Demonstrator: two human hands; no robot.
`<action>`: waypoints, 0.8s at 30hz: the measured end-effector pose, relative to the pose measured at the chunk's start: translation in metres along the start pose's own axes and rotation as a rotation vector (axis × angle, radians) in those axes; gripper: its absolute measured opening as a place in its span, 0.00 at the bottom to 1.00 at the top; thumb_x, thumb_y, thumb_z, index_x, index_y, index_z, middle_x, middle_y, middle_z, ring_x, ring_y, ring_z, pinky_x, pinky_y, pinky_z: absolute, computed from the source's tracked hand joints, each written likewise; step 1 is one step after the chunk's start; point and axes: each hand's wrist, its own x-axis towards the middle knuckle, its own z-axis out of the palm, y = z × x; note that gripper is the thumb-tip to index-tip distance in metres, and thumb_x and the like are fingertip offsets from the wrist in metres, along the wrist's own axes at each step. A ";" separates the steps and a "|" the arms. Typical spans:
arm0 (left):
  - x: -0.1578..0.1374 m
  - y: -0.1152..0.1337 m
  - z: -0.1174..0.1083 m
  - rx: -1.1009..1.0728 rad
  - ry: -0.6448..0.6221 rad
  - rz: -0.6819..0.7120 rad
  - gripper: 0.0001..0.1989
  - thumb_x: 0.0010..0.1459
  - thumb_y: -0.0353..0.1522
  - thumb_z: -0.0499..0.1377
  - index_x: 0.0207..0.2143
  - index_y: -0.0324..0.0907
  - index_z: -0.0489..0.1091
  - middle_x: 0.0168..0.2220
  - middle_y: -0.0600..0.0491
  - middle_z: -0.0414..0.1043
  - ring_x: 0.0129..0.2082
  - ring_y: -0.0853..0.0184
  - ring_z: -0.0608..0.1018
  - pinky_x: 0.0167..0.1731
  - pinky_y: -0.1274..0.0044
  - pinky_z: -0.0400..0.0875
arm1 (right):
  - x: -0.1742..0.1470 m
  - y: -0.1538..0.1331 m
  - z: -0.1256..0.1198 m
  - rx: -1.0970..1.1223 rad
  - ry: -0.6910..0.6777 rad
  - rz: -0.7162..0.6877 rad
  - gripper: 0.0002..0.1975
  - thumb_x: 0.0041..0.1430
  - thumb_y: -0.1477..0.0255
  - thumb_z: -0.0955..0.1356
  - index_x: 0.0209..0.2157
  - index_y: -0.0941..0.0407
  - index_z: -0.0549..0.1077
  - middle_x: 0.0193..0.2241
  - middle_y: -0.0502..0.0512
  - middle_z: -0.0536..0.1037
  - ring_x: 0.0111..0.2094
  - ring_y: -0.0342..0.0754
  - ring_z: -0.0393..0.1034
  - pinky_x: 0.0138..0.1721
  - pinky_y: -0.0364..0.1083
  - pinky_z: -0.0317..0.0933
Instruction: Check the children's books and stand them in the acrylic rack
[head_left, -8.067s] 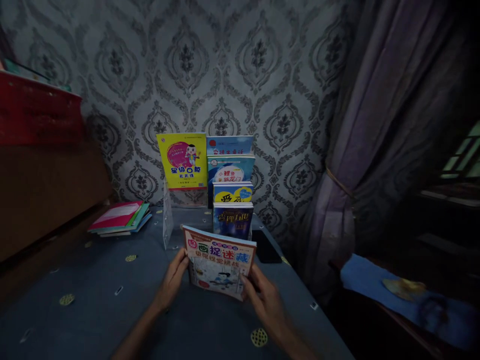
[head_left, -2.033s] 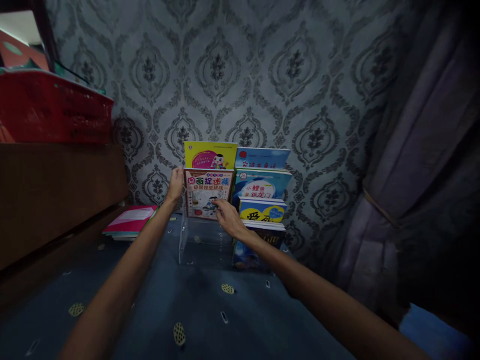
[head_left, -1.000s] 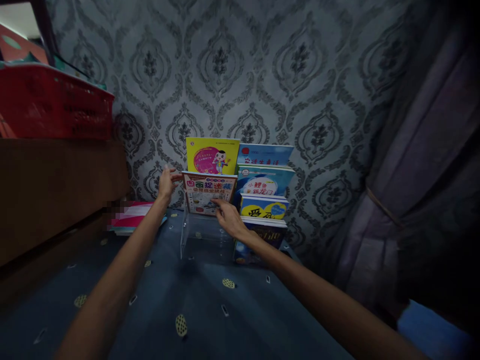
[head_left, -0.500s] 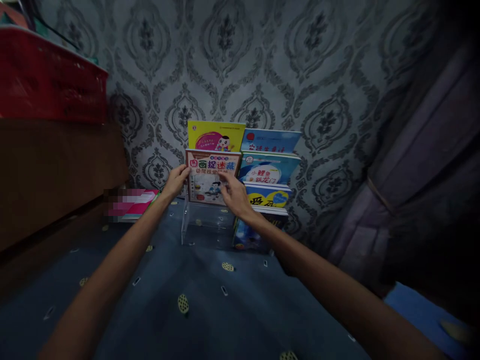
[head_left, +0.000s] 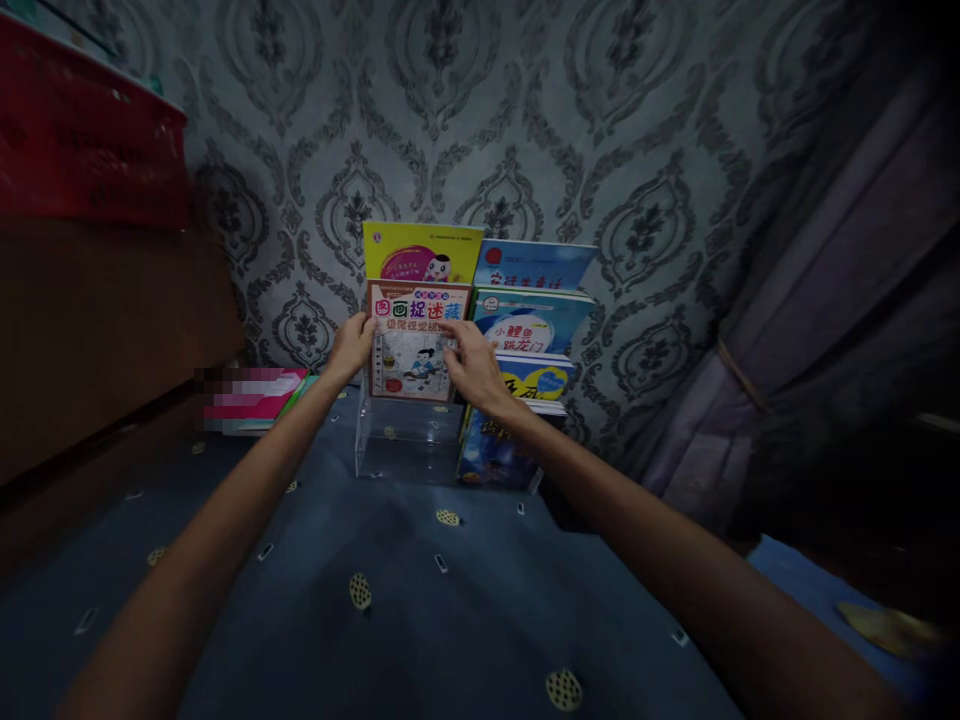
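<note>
A brown-bordered picture book point(head_left: 411, 345) stands upright in a clear plastic tiered stand point(head_left: 409, 440), in front of a yellow book point(head_left: 397, 245). My left hand point(head_left: 351, 346) grips its left edge, fingertips closed together there. At the book's right side, my right hand point(head_left: 474, 368) has bent fingers on the cover and edge. To the right stand a light-blue book point(head_left: 536, 265), a teal book point(head_left: 566, 315), a blue-and-yellow book point(head_left: 551, 380) and dark blue books point(head_left: 495, 460), partly hidden by my right hand and forearm.
A pile of books with a pink cover point(head_left: 259, 395) lies at the left, beside a brown box point(head_left: 105, 320) bearing a red basket point(head_left: 90, 140). Patterned wallpaper point(head_left: 420, 130) rises behind. A tied curtain point(head_left: 795, 300) hangs at the right, above blue cloth point(head_left: 802, 585).
The view has shifted slightly, so the whole scene sits a little up and left. Both hands stay at the picture book's sides; the right fingers sit slightly nearer its edge.
</note>
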 end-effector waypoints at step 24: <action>-0.026 0.000 0.001 0.375 0.105 -0.029 0.04 0.55 0.33 0.60 0.29 0.47 0.66 0.31 0.52 0.74 0.38 0.57 0.76 0.40 0.71 0.66 | -0.020 0.026 0.025 -0.066 -0.100 0.053 0.22 0.61 0.77 0.63 0.56 0.57 0.72 0.58 0.65 0.74 0.61 0.56 0.68 0.63 0.58 0.63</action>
